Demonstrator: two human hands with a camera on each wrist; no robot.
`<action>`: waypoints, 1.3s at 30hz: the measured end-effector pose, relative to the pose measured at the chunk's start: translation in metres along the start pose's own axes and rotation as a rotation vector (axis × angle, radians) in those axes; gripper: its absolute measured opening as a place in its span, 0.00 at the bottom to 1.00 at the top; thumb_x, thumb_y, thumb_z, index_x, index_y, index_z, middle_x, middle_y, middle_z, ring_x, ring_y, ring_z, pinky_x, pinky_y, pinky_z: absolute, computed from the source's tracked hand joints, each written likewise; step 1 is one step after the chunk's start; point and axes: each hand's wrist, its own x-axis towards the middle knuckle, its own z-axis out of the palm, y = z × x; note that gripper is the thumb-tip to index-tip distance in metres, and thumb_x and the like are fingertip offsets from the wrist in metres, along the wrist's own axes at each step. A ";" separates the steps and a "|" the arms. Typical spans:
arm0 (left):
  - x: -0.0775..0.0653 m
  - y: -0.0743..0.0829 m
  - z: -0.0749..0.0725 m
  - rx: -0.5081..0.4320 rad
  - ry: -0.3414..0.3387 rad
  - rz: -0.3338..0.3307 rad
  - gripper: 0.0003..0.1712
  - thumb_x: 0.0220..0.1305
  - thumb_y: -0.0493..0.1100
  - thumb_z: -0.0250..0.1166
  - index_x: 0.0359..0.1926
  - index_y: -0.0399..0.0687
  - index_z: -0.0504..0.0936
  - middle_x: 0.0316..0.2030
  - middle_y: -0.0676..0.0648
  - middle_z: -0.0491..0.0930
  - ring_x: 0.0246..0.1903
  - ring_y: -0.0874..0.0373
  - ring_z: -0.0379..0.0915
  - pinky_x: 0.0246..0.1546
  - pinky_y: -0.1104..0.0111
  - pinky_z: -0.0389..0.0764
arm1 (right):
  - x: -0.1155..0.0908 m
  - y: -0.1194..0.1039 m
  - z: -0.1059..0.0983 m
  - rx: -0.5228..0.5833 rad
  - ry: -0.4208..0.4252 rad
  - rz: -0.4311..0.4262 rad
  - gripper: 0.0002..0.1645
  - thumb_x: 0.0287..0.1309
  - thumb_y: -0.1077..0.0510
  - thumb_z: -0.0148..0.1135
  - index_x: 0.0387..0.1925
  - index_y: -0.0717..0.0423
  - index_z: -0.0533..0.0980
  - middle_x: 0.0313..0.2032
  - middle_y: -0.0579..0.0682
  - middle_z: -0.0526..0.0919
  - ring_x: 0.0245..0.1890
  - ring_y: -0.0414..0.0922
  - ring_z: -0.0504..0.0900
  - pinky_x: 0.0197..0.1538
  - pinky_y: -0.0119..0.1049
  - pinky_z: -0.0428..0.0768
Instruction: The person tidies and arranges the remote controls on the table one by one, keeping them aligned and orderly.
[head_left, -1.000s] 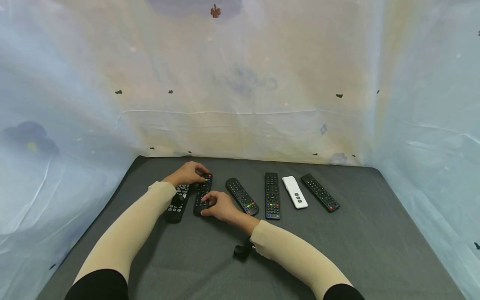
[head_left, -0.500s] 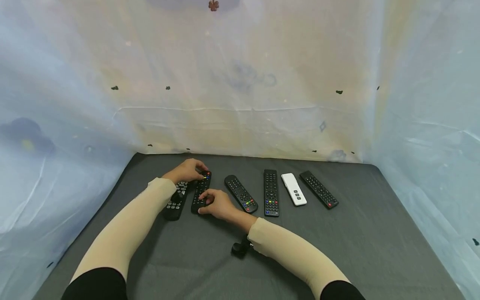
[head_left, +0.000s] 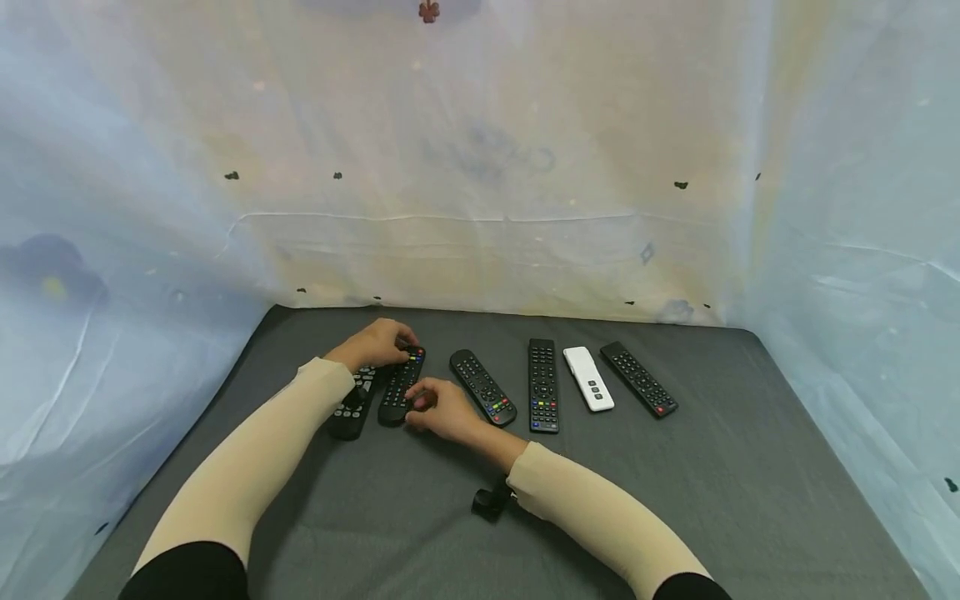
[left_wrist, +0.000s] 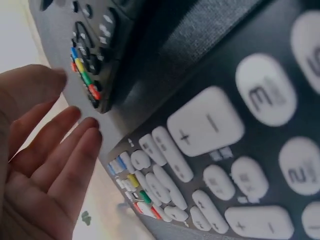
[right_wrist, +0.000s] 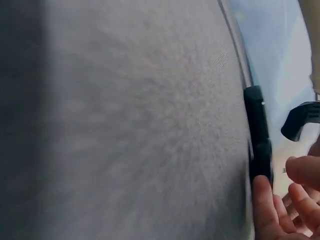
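Note:
A black remote control [head_left: 400,385] with coloured buttons at its far end lies second from the left in a row. My left hand [head_left: 377,342] is at that far end, thumb by the coloured buttons; in the left wrist view its fingers [left_wrist: 82,155] are extended and apart. At the near end, my right hand [head_left: 447,411] has its fingertips beside the right edge, loosely bent. One fingertip [right_wrist: 262,186] overlaps the remote's dark end in the right wrist view. Under my left wrist lies a larger black remote with pale grey buttons [left_wrist: 215,120], partly hidden by the hand and wrist camera.
Further right on the grey cloth [head_left: 600,500] are a slanted black remote [head_left: 483,387], an upright one [head_left: 543,386], a white remote [head_left: 588,379] and another slanted black one [head_left: 639,380]. A patterned pale curtain [head_left: 480,267] encloses the back and sides.
The second remote's near end has shifted slightly left, so it slants a little more. My right hand has drawn slightly right, off its near end. The left hand stays at the far end.

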 end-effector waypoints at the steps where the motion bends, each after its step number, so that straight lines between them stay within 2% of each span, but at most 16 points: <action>1: -0.001 0.000 0.000 -0.013 0.014 0.009 0.19 0.63 0.38 0.63 0.56 0.42 0.79 0.56 0.39 0.78 0.55 0.42 0.76 0.50 0.53 0.79 | -0.004 -0.001 -0.003 0.014 -0.008 -0.009 0.16 0.53 0.63 0.69 0.46 0.58 0.80 0.36 0.54 0.82 0.27 0.39 0.83 0.28 0.30 0.79; 6: -0.007 0.003 -0.001 -0.066 0.086 0.044 0.20 0.65 0.39 0.62 0.58 0.42 0.78 0.58 0.38 0.76 0.57 0.41 0.74 0.52 0.51 0.78 | -0.023 -0.001 -0.020 0.051 -0.012 -0.033 0.16 0.58 0.62 0.66 0.48 0.63 0.78 0.39 0.56 0.80 0.29 0.49 0.85 0.31 0.38 0.84; 11: -0.009 0.010 0.002 -0.095 0.102 0.072 0.22 0.65 0.41 0.62 0.60 0.42 0.77 0.58 0.38 0.76 0.57 0.42 0.74 0.52 0.52 0.78 | -0.036 0.002 -0.036 -0.047 0.032 -0.053 0.17 0.59 0.59 0.66 0.50 0.58 0.78 0.42 0.54 0.82 0.34 0.44 0.84 0.32 0.33 0.82; 17: -0.005 0.018 0.009 -0.157 0.093 0.091 0.25 0.64 0.41 0.64 0.62 0.43 0.75 0.59 0.39 0.75 0.57 0.43 0.74 0.49 0.54 0.80 | -0.048 0.006 -0.053 -0.138 0.106 -0.085 0.15 0.58 0.60 0.66 0.48 0.58 0.79 0.46 0.56 0.84 0.39 0.45 0.84 0.35 0.29 0.80; 23: -0.002 0.023 0.011 -0.183 0.076 0.121 0.26 0.64 0.41 0.64 0.63 0.43 0.74 0.59 0.38 0.75 0.56 0.43 0.74 0.49 0.54 0.80 | -0.056 0.007 -0.069 -0.216 0.198 -0.082 0.14 0.57 0.60 0.67 0.46 0.56 0.80 0.43 0.54 0.83 0.40 0.46 0.83 0.40 0.34 0.80; 27: 0.003 0.026 0.016 -0.174 0.068 0.125 0.26 0.63 0.41 0.65 0.62 0.43 0.75 0.58 0.38 0.76 0.55 0.44 0.75 0.50 0.55 0.79 | -0.060 0.009 -0.079 -0.248 0.239 -0.058 0.15 0.55 0.60 0.68 0.46 0.57 0.80 0.44 0.56 0.81 0.43 0.51 0.83 0.45 0.41 0.81; 30: 0.009 0.029 0.020 -0.161 0.055 0.124 0.24 0.63 0.42 0.65 0.60 0.43 0.76 0.58 0.40 0.76 0.55 0.45 0.76 0.50 0.56 0.80 | -0.061 0.010 -0.083 -0.278 0.247 -0.030 0.17 0.54 0.61 0.69 0.47 0.58 0.79 0.45 0.58 0.80 0.45 0.54 0.82 0.48 0.47 0.81; 35: 0.014 0.035 0.024 -0.181 0.035 0.107 0.24 0.62 0.41 0.65 0.60 0.43 0.76 0.58 0.41 0.76 0.55 0.45 0.75 0.50 0.56 0.80 | -0.060 0.011 -0.087 -0.348 0.228 0.015 0.22 0.50 0.60 0.71 0.49 0.57 0.79 0.46 0.59 0.79 0.46 0.54 0.81 0.49 0.48 0.79; 39: 0.017 0.039 0.025 -0.219 0.016 0.090 0.24 0.62 0.40 0.65 0.60 0.45 0.76 0.59 0.41 0.75 0.56 0.45 0.75 0.51 0.56 0.79 | -0.059 0.013 -0.086 -0.361 0.211 0.031 0.25 0.48 0.60 0.73 0.50 0.56 0.79 0.46 0.59 0.78 0.46 0.54 0.81 0.50 0.49 0.79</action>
